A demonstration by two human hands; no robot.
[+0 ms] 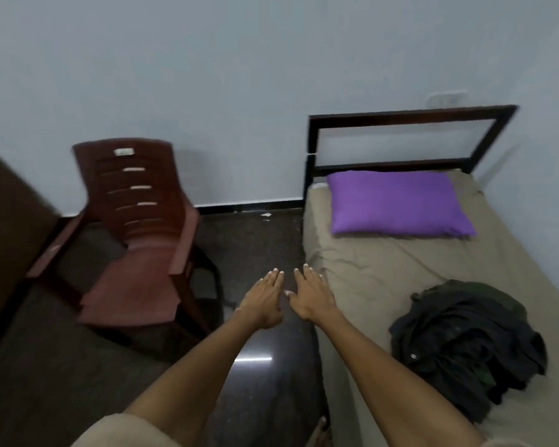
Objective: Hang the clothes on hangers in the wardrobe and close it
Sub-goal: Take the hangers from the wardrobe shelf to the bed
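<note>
A heap of dark clothes (465, 343) lies crumpled on the bed's tan sheet (384, 272), at the lower right. Both my arms reach forward over the dark floor beside the bed. My left hand (265, 298) is flat with straight fingers and holds nothing. Close on its right, my right hand (310, 295) is spread the same way, palm down, near the bed's left edge. Neither hand touches the clothes, which lie to the right of my right forearm. A dark brown panel (4, 240) at the far left edge may be the wardrobe; no hangers are in view.
A reddish-brown plastic chair (136, 246) stands on the floor at the left, against the pale wall. A purple pillow (397, 204) rests at the head of the bed under a dark bed frame (407, 116). Dark polished floor (259, 240) separates the chair from the bed.
</note>
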